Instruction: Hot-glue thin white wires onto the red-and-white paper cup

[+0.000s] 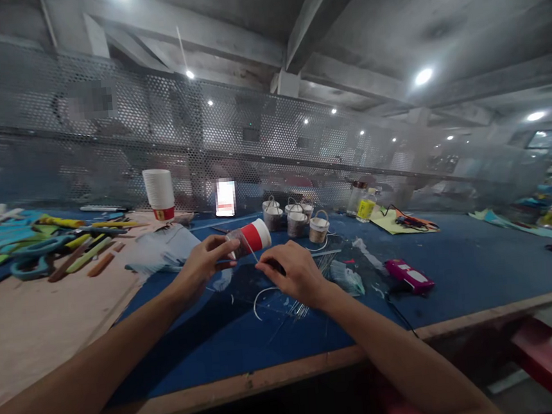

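Tilted onto its side above the table, a red and white paper cup (255,236) is gripped near its base by my left hand (211,256). The fingers of my right hand (295,271) are pinched together just beside the cup, on a thin pale strand (254,255) that runs up along its side. What the strand is made of, and whether it is fixed to the cup, I cannot tell. Beneath my right hand lie a curved white cord (256,306) and several thin wires (298,309). Behind them stand several small buckets with handles (296,222).
A stack of paper cups (158,190) and a lit phone (225,197) stand at the back. Scissors (33,257) and tools lie at the left on a board (20,326). At the right are a magenta device (409,277), a yellow-labelled bottle (366,208) and paper sheets (405,223).
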`<state>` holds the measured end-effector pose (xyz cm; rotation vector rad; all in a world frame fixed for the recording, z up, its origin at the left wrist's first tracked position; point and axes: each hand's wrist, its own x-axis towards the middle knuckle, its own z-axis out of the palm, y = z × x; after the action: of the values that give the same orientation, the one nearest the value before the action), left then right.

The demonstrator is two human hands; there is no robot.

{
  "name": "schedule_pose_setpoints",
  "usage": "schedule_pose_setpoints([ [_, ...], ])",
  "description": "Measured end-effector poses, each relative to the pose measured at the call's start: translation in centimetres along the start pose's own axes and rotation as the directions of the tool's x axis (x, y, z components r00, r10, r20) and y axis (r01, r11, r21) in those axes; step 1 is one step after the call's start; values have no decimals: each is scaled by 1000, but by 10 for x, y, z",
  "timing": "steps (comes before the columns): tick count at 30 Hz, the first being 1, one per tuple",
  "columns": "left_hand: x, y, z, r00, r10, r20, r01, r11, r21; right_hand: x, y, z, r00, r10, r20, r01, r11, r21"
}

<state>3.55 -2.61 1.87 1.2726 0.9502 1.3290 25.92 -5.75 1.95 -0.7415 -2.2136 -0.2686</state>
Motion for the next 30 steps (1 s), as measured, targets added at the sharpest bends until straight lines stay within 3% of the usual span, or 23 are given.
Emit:
schedule_pose_setpoints([
  [9,0,3,0,999,-28,17,28,999,-41,-2,4,3,996,48,73,-43,997,-65],
  [30,-3,4,-1,997,-56,50,60,994,-96,-5,8,10,991,32,132,-14,991,-135],
])
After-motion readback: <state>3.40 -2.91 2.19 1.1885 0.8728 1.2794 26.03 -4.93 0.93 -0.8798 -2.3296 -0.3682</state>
